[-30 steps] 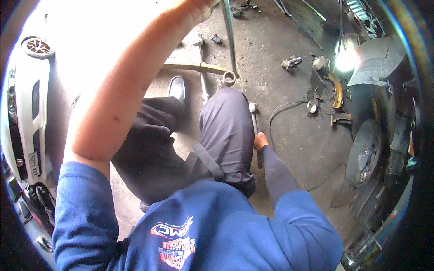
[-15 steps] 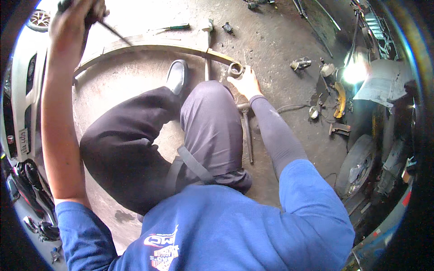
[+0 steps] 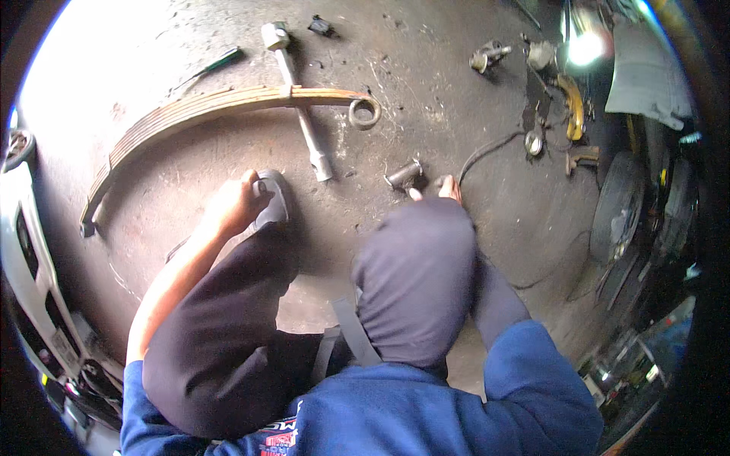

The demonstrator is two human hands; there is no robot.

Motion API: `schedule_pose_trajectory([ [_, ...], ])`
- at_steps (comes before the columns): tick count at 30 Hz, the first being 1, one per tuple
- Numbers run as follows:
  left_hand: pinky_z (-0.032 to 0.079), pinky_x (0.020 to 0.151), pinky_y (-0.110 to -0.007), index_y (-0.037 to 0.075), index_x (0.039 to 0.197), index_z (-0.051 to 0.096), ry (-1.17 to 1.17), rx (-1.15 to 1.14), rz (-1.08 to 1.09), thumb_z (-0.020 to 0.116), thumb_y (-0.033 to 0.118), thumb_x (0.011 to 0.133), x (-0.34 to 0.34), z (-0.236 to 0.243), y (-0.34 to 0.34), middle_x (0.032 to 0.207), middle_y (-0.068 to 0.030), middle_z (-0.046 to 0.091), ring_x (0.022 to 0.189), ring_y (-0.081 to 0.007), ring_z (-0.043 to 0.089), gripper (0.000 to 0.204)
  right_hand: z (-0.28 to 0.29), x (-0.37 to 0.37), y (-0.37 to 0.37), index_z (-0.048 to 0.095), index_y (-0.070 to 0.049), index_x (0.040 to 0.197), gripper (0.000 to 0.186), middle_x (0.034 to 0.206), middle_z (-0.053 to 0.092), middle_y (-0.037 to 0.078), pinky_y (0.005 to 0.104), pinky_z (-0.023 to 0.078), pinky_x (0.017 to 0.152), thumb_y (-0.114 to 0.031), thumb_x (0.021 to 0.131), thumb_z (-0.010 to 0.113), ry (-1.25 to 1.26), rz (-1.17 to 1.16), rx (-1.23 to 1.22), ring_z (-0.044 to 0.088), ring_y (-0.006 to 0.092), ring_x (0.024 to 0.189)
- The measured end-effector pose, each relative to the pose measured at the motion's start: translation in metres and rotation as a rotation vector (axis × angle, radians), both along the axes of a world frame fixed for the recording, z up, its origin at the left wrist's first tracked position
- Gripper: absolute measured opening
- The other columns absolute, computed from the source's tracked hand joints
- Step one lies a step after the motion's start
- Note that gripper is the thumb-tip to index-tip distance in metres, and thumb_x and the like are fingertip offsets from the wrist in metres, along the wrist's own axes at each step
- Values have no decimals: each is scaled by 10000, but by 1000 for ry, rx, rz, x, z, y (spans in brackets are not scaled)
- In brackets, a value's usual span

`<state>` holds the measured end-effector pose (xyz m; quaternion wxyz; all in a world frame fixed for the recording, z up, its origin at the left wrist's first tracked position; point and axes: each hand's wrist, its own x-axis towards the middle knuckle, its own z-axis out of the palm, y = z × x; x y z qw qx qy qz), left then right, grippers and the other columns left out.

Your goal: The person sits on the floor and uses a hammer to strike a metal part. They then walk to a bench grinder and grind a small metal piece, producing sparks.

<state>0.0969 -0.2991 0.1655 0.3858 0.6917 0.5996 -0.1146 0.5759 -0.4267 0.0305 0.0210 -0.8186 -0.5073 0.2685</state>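
The left hand [image 3: 237,205], left of centre in the frame, has its fingers curled closed beside a grey shoe [image 3: 277,205]; whether they enclose an object or touch the shoe cannot be told. The right hand [image 3: 450,189], right of centre, is partly hidden behind the dark-trousered knee [image 3: 414,266]. Its grip cannot be told. Immediately to its left is 1 grey cylindrical metal head [image 3: 404,173], resting at an angle on the concrete floor [image 3: 426,91].

A long, curved, brownish metal leaf spring [image 3: 205,103] extends from the left side to the upper centre of the frame, its ring-shaped eye at the right end. 1 silver metal bar with a thick head [image 3: 307,133] crosses beneath it. A green-handled screwdriver [image 3: 222,64] lies at upper left; a yellow curved metal part [image 3: 572,106] lies at upper right.
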Motion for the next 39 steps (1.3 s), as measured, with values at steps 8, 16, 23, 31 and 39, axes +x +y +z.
schedule_pose_trajectory([
  [8, 504, 1016, -520, 9, 1432, 497, -16, 764, -196, 736, 285, 1014, -40, -90, 147, 1276, -292, 652, 1126, -450, 647, 555, 8, -12, -113, 509, 79, 1462, 821, 1448, 519, 384, 573, 424, 1151, -546, 972, 715, -46, -31, -195, 515, 562, 1328],
  [16, 500, 1045, -531, 57, 1447, 458, 132, 380, -134, 707, 214, 1005, -137, -207, 322, 1337, -294, 647, 1242, -462, 636, 531, 26, -12, -88, 506, 111, 1450, 823, 1452, 539, 358, 555, 448, 1138, -492, 954, 766, 54, -72, -266, 527, 526, 1358],
  [23, 507, 988, -467, 27, 1323, 472, -89, 725, -57, 620, 162, 1078, -22, -102, 286, 1262, -202, 676, 1150, -324, 643, 317, 28, -14, -88, 484, 110, 1481, 833, 1485, 517, 352, 528, 434, 1170, -479, 962, 761, 77, -112, -263, 511, 514, 1383],
  [31, 553, 971, -367, 16, 1266, 635, -1100, 352, -46, 614, 54, 1075, 115, 9, 200, 1206, -128, 684, 1090, -207, 671, 196, 23, -2, -79, 440, 89, 1522, 867, 1525, 475, 407, 557, 429, 1177, -495, 963, 750, 71, -2, -379, 502, 545, 1399],
  [39, 592, 953, -387, -45, 1201, 679, -920, 546, -572, 641, -80, 985, 183, 32, 161, 1226, -172, 677, 1119, -287, 689, 222, 16, -2, -87, 413, 103, 1549, 911, 1567, 439, 409, 537, 370, 1236, -486, 951, 766, 151, -77, -298, 438, 540, 1469],
])
